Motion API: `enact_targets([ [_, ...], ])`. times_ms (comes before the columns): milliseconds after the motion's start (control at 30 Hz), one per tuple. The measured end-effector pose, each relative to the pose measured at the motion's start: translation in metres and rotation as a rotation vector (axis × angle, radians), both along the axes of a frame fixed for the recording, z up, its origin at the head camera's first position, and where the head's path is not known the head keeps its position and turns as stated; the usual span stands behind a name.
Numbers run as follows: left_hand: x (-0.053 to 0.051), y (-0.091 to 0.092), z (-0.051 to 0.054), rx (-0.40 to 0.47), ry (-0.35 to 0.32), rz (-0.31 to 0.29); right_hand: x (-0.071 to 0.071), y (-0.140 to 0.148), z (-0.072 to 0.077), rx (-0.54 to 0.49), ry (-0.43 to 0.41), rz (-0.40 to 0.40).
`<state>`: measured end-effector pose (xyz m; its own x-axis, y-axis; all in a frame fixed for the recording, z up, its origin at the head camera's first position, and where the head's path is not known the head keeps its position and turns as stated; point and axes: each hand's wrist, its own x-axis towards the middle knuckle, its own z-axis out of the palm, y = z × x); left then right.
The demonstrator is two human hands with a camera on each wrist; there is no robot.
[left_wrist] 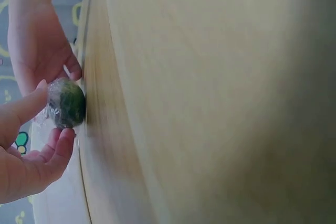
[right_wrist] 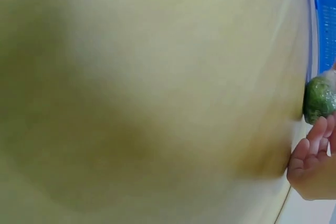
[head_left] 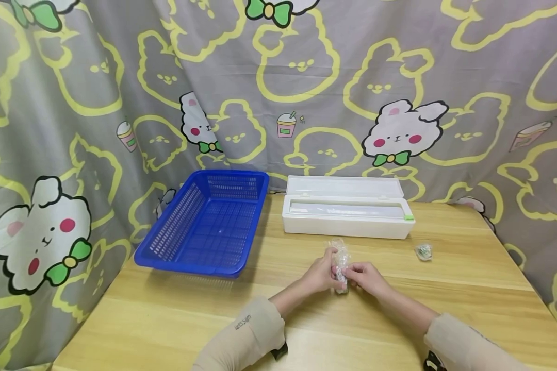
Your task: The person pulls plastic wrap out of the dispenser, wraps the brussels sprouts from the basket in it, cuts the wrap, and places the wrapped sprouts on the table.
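Note:
A dark green, rounded piece of produce [left_wrist: 72, 103] is wrapped in clear plastic film; its exact kind is hard to tell. From above, the wrapped bundle [head_left: 341, 262] looks longish, with loose film reaching toward the white box. My left hand [head_left: 322, 273] holds it between thumb and fingers, as the left wrist view also shows. On the other side, my right hand [head_left: 367, 278] pinches the film with thumb and forefinger. In the right wrist view the green end [right_wrist: 319, 98] shows just above the right fingers [right_wrist: 299, 156]. The hands partly cover the bundle.
Behind the hands stands a white cling film dispenser [head_left: 345, 226], its lid [head_left: 345, 185] raised and a green slider [head_left: 409, 217] at its right end. A blue basket [head_left: 190, 269] sits at left. A small film-wrapped green item [head_left: 424, 252] lies at right. A patterned curtain [head_left: 241, 67] borders the table.

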<state>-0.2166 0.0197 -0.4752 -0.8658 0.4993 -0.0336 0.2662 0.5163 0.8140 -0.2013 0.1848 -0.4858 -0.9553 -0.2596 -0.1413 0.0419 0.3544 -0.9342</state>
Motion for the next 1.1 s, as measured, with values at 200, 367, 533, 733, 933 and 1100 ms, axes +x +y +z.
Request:
enact_targets([
  [200,0.000,-0.001,0.001,-0.040,0.031,-0.009,-0.009,0.004,0.005,0.041,-0.045,0.063],
  [367,0.002,-0.001,0.003,-0.085,0.039,0.009,-0.013,-0.002,0.007,0.152,-0.087,0.013],
  [533,0.005,0.004,0.004,-0.171,0.093,0.065,-0.018,-0.003,0.012,0.295,-0.071,0.023],
  [733,0.009,0.009,0.006,-0.169,0.113,0.089,-0.027,0.002,0.015,0.282,-0.125,0.130],
  [933,0.009,0.004,0.006,-0.074,0.078,0.066,-0.029,0.006,0.016,0.232,-0.162,0.179],
  [1100,0.010,0.003,0.006,-0.061,0.090,0.051,-0.030,0.009,0.016,0.151,-0.242,0.182],
])
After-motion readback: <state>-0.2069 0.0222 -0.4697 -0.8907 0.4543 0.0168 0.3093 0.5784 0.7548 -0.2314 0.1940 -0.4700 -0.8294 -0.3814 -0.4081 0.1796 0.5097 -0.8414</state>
